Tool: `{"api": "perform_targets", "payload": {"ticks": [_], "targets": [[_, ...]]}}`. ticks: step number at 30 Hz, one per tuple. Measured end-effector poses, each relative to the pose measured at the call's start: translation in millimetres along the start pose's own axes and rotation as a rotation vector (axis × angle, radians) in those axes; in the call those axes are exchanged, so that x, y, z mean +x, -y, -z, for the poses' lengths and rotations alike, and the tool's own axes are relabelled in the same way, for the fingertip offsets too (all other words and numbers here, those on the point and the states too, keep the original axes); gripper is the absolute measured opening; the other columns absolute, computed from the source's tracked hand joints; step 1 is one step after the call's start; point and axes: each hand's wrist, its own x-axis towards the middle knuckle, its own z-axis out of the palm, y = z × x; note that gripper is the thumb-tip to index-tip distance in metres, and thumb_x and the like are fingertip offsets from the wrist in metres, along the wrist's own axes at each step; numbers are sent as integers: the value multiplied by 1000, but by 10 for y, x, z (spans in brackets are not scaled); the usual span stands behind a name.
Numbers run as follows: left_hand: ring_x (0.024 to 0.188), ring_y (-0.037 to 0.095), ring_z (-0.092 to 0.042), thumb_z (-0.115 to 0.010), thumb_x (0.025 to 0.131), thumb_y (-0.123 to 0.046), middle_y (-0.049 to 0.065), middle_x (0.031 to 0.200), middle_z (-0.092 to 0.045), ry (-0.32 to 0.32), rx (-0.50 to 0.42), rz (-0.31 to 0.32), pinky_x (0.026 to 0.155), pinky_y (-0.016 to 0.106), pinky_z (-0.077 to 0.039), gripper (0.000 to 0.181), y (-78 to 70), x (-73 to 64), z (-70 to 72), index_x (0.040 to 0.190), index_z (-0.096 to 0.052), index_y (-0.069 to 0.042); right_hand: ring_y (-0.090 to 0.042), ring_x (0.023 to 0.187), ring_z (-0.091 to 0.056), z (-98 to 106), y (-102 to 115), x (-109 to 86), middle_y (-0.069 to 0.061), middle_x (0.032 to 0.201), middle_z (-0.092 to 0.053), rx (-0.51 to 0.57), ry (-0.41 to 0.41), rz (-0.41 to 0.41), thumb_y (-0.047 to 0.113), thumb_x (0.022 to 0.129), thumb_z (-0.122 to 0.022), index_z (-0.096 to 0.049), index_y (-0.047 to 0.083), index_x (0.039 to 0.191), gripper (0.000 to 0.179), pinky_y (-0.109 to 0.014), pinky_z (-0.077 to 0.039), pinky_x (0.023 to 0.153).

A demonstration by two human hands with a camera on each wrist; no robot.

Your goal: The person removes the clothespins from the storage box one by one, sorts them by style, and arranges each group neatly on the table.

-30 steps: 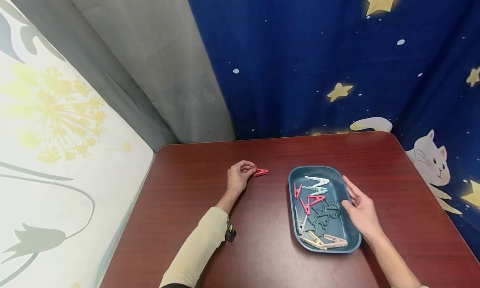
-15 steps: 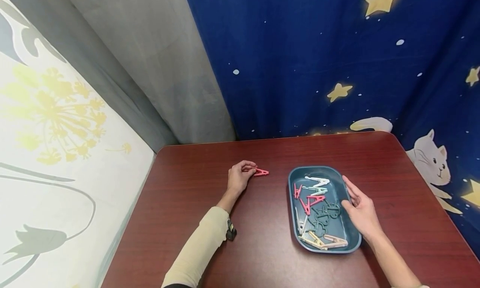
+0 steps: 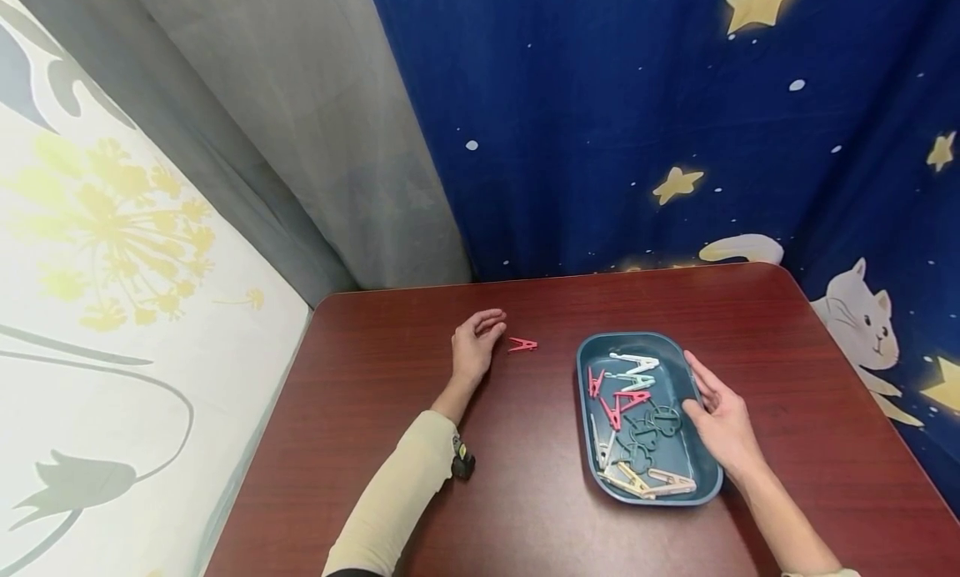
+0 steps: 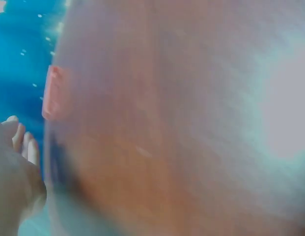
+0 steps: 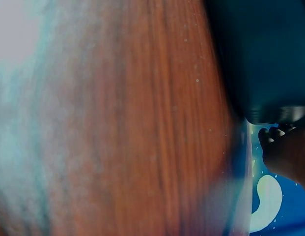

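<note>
A pinkish-red clothespin (image 3: 522, 344) lies alone on the table. Just to its left, my left hand (image 3: 472, 346) rests with relaxed fingers, apart from it and holding nothing. The left wrist view has the same hand (image 4: 17, 172) at its left edge, with the clothespin (image 4: 55, 93) blurred above. On the right, my right hand (image 3: 722, 423) grips the right wall of a dark blue-teal tray (image 3: 652, 338), thumb over the rim. In the tray lie red clothespins (image 3: 632, 400), white and pale green ones (image 3: 636, 381), beige ones (image 3: 670, 483) and dark green wire-like clips (image 3: 665, 420).
The brown wooden table (image 3: 525, 494) ends at the back against a grey curtain (image 3: 330, 143) and a blue star-patterned curtain (image 3: 585, 143). A white patterned wall (image 3: 135, 377) stands along the left side. Light glares off the tabletop.
My left hand has let go of the red clothespin and drawn slightly back and left, leaving it on the table. The right hand and the tray have stayed in place.
</note>
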Motion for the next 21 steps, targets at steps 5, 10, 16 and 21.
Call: {"api": "perform_targets", "payload": {"ticks": [5, 10, 16, 21], "targets": [[125, 40, -67, -76, 97, -1, 20, 131, -72, -22, -162, -80, 103, 38, -54, 37, -282, 78, -128, 133, -71, 0, 10, 127, -50, -3, 1, 4, -26, 155, -46, -13, 2, -2, -17, 95, -57, -41, 3, 162, 72, -5, -42, 96], [131, 31, -64, -77, 99, -10, 16, 142, -67, -2, -207, -107, 102, 54, -54, 45, -627, 25, -398, 142, -66, -7, 10, 127, -50, 6, -1, 10, -25, 155, -46, -33, 2, -14, -16, 96, -57, -40, 4, 163, 72, -5, -42, 95], [140, 24, -58, -78, 98, -10, 9, 148, -63, 47, -305, -86, 115, 46, -44, 53, -955, -244, -817, 148, -62, -10, 9, 129, -50, 10, -13, 14, -25, 155, -47, -45, -1, -23, -16, 96, -57, -40, 5, 163, 72, -5, -42, 95], [138, 13, -58, -80, 96, -8, 1, 147, -65, 90, -356, -55, 116, 37, -44, 53, -1143, -571, -1115, 146, -64, -15, 9, 128, -49, 0, -13, 17, -24, 155, -47, -57, -7, -19, -16, 96, -57, -41, 5, 163, 72, -4, -41, 95]]}}
